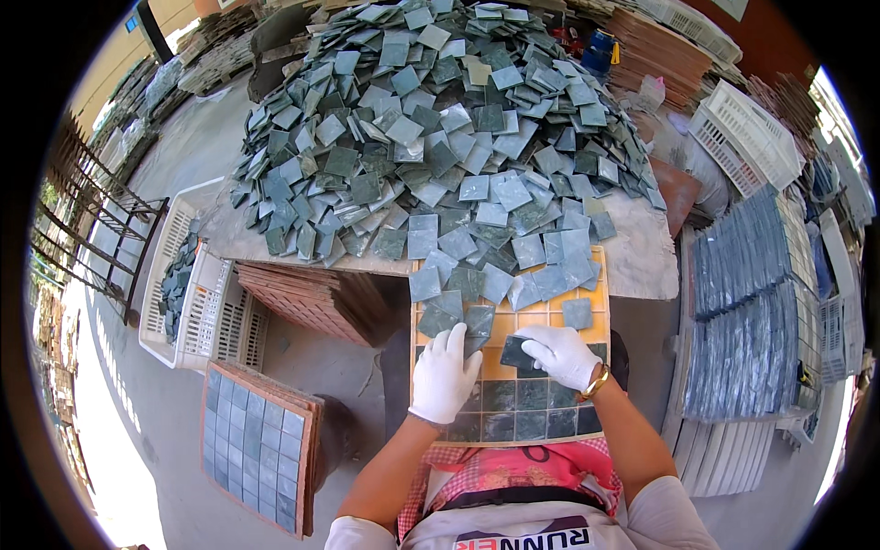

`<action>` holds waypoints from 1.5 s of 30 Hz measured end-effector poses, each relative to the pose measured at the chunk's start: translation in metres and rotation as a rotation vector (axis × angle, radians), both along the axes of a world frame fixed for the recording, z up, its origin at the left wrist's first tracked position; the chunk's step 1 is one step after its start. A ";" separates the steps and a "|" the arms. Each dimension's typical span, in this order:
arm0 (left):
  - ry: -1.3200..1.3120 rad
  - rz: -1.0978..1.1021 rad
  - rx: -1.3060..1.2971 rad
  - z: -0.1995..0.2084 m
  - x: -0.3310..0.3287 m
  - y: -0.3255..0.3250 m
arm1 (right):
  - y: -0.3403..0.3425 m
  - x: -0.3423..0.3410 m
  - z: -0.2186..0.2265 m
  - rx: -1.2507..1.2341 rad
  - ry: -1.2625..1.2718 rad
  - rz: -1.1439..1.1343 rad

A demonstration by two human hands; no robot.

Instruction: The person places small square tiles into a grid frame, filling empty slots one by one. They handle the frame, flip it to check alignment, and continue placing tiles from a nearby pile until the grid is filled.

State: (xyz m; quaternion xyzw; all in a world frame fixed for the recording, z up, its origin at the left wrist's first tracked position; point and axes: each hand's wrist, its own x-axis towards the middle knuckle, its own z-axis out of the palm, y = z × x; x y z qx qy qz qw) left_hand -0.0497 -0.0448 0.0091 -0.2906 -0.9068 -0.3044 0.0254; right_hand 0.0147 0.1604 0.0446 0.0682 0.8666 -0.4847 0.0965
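1. Your right hand point(561, 356), in a white glove, pinches a dark green square tile point(519, 352) between thumb and fingers.
2. That tile juts out to the left of your right fingertips, over the orange gridded tray point(534, 319); whether it touches the tray, you cannot tell from this view.
3. Your left hand point(444, 376), also gloved in white, has its fingers at the near edge of a grey-green tile point(479, 321); whether they grip it or only rest against it, you cannot tell.
4. Your right forearm slopes up and to the left from the lower edge, with a gold-coloured band point(594, 381) at the wrist and the fingers pointing left.
5. Your left forearm slopes up and to the right, back of the hand upward, fingers pointing away from you.
6. Nearest your body, dark laid tiles point(531, 425) fill tray cells in rows; 1 lone pale tile point(577, 313) lies farther up, beyond your right hand.
7. Loose tiles overlap the tray's far end, below the large tile heap point(440, 137) on the worktable point(642, 247).
8. To your left stands a tiled panel point(254, 446); to your right, stacked tiles point(742, 312).
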 end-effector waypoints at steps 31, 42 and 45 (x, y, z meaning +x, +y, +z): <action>-0.051 -0.493 -0.168 0.009 -0.027 -0.036 | -0.008 0.006 -0.012 0.206 0.280 -0.064; -0.070 -0.124 0.044 0.017 -0.008 -0.043 | -0.057 -0.057 -0.018 0.518 0.335 0.106; 0.053 0.119 0.029 0.016 -0.017 -0.035 | -0.051 -0.058 -0.019 0.470 0.374 0.034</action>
